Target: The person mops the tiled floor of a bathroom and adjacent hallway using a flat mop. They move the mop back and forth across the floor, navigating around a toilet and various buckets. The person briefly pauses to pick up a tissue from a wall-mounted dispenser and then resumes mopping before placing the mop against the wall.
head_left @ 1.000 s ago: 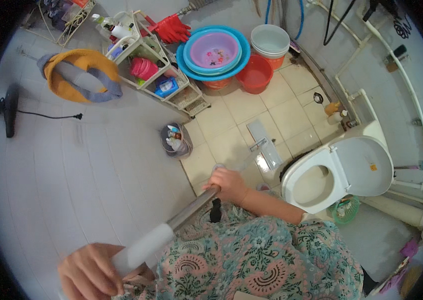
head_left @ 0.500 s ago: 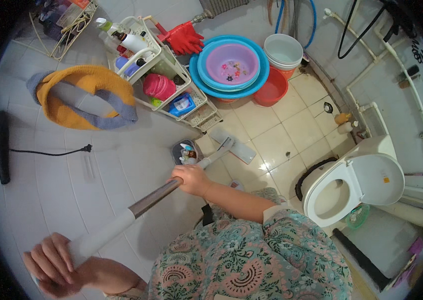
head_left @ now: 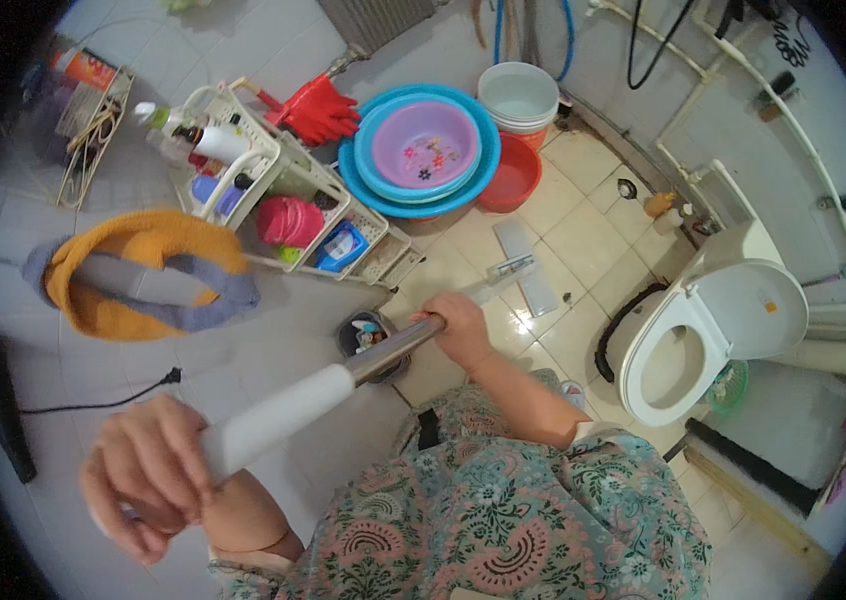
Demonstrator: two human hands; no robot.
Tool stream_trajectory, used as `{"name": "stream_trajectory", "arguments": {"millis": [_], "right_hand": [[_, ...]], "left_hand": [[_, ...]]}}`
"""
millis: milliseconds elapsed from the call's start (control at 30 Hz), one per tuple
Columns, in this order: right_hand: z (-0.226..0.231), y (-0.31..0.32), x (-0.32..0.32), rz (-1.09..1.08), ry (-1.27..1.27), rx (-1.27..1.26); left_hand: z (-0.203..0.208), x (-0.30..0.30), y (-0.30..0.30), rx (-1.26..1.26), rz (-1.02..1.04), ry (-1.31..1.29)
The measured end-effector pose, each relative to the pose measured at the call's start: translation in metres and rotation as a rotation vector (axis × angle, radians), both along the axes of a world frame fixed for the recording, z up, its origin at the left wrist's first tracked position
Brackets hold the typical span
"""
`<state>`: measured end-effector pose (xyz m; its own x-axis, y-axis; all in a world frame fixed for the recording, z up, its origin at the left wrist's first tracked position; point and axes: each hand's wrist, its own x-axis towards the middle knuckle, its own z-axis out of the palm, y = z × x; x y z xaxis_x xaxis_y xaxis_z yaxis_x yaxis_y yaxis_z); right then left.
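I hold a long mop with both hands. My left hand (head_left: pixel 143 478) grips the white end of the handle (head_left: pixel 283 412) at the lower left. My right hand (head_left: pixel 458 325) is closed round the metal shaft further down. The flat grey mop head (head_left: pixel 526 265) lies on the beige floor tiles, between the stacked basins and the toilet. My patterned dress fills the lower middle of the view.
A white toilet (head_left: pixel 713 320) with its lid up stands right. Stacked blue and purple basins (head_left: pixel 421 150), a red basin and a white bucket (head_left: pixel 517 98) stand ahead. A white rack (head_left: pixel 273 190) of bottles, red gloves (head_left: pixel 318 110) and a small bin (head_left: pixel 363 335) are left.
The mop head has slid forward over the tiles towards the basins, away from the toilet. Both hands have kept their grip on the handle, and the view has shifted.
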<state>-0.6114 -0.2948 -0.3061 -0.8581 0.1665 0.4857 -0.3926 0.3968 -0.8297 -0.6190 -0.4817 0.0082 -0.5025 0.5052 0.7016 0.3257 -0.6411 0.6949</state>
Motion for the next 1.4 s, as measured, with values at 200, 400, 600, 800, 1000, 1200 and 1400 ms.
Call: {"name": "stream_trajectory", "arguments": {"millis": [200,400,600,800,1000,1200,1400], "right_hand": [[-0.031,0.081,-0.009,-0.249,-0.140,0.098],[-0.037,0.121,-0.033,-0.228,-0.094,0.043],[-0.011,0.146,-0.042,-0.215,-0.021,-0.078],[-0.003,0.203,-0.101,-0.143,-0.013,-0.133],[-0.014,0.299,-0.135,-0.289,-0.068,-0.157],[-0.018,0.356,-0.148,-0.461,-0.112,-0.134],[-0.012,0.339,-0.152,-0.549,-0.104,-0.235]], "left_hand": [[-0.053,-0.006,0.075,-0.091,0.035,-0.021],[-0.050,-0.013,0.124,-0.020,0.272,-0.180],[-0.008,-0.037,0.181,-0.148,0.122,-0.028],[0.028,-0.085,0.270,-0.360,-0.236,0.233],[0.008,-0.158,0.363,-0.309,-0.631,0.328],[-0.008,-0.185,0.419,-0.267,-0.870,0.351],[0.003,-0.226,0.437,-0.074,-1.160,0.379]]}}
